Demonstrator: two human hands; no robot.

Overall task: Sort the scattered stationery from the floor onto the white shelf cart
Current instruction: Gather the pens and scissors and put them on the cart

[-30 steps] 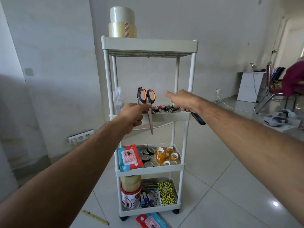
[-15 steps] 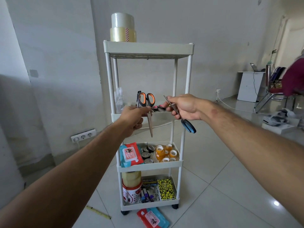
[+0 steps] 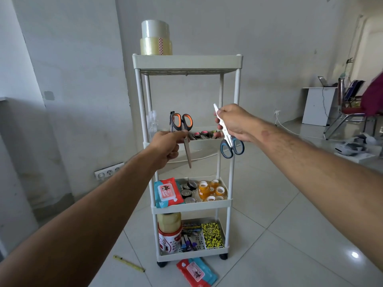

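Currently: 2 scissors held at the cart's second tier.

The left hand (image 3: 165, 146) pinches the orange-handled scissors (image 3: 183, 133) near the pivot, long axis vertical, tip down, probably ready to lower onto the white shelf cart (image 3: 186, 62). The right hand (image 3: 234, 123) grips the blue-handled scissors (image 3: 229, 143) by the blades, tilted, handles down-right, at that tier's right front edge.

Second-shelf small items (image 3: 204, 134) perhaps tapes, person (image 3: 374, 96) cut off right
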